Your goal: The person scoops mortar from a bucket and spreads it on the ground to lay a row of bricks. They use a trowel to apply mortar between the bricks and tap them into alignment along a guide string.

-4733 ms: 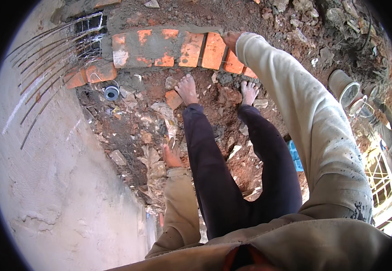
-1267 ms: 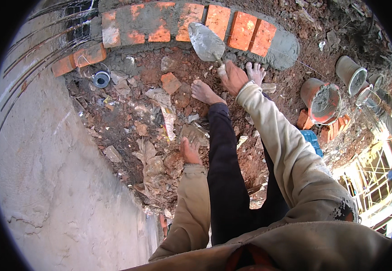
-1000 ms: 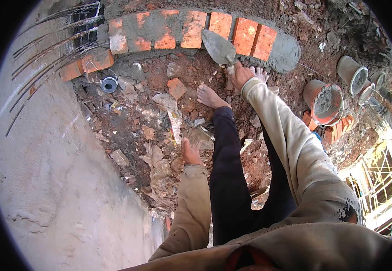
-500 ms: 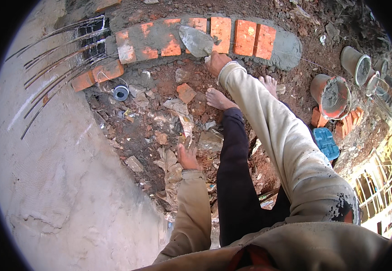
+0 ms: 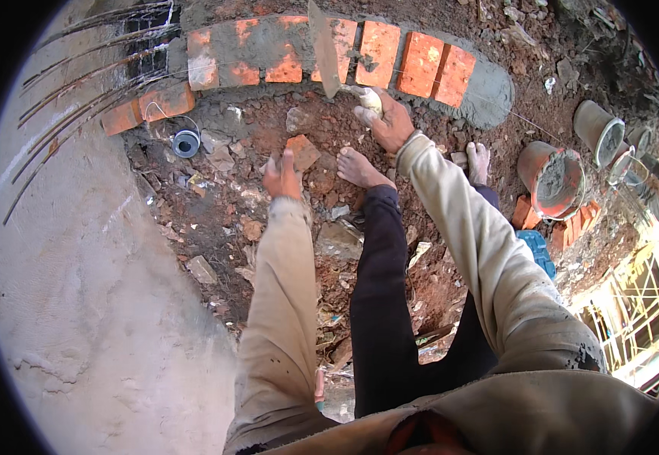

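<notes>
My right hand (image 5: pixel 394 127) is closed round the pale handle of a trowel (image 5: pixel 323 51). Its blade is tipped up nearly edge-on above the row of bricks. Grey mortar fills the gaps and smears the tops on the left of the row; two bricks at its right end, one of them a bare orange brick (image 5: pixel 454 76), stand close together on the mortar bed (image 5: pixel 489 92). My left hand (image 5: pixel 282 179) hangs above the rubble, thumb and fingers apart, holding nothing. Near its fingers lies a broken brick piece (image 5: pixel 303 150). A thin string runs along the row.
Bent steel rods (image 5: pixel 79 98) stick out by the plastered wall (image 5: pixel 94 303) on the left. A small round tin (image 5: pixel 186 143) with a wire handle sits below the row. At right stand a mortar-filled bucket (image 5: pixel 557 182), another bucket (image 5: pixel 601 133) and a blue plastic container (image 5: pixel 536 252).
My right hand has drawn back slightly towards me and to the right, turning the trowel blade from flat to edge-on. My left hand has moved forward and left, towards the bricks.
</notes>
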A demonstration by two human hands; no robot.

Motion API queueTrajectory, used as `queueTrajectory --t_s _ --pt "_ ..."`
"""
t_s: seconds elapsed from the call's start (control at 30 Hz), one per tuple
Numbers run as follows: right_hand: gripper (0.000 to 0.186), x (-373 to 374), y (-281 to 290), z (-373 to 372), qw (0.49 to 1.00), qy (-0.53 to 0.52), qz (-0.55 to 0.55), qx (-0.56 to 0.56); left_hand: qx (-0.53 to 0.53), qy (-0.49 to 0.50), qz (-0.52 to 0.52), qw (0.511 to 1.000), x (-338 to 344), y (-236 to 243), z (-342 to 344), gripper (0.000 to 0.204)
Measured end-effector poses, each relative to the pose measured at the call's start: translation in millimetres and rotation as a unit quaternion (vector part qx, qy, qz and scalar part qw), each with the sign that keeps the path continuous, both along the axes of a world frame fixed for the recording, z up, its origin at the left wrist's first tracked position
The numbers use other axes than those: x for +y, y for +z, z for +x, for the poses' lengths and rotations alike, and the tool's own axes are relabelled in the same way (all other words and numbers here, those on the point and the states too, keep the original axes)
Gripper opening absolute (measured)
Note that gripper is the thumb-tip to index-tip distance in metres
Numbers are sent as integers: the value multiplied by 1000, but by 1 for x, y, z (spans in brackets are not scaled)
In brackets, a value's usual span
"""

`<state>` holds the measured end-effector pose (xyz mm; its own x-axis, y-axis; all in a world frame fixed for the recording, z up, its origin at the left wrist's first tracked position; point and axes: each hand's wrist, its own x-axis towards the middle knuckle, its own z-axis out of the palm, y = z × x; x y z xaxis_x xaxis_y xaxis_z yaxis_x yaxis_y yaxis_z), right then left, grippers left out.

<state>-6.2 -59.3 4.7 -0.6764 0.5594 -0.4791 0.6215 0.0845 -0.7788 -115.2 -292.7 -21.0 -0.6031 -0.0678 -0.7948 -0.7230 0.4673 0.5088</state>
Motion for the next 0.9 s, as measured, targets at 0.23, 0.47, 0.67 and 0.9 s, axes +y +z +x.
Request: queueTrajectory --t_s 0.23,0.47,0.67,0.9 --pt "50 -17 -27 -67 992 -23 48 110 103 -213 -126 963 103 -96 -108 85" --pt "50 -11 -50 -73 1000 -6 7 24 55 -83 -122 988 138 -82 -104 51" --pt "49 -4 -55 -66 998 20 -25 -56 37 -75 -124 989 148 -68 -98 45" --pt "53 -9 -64 -63 1000 11 10 -5 98 -105 -147 979 139 -86 -96 41"
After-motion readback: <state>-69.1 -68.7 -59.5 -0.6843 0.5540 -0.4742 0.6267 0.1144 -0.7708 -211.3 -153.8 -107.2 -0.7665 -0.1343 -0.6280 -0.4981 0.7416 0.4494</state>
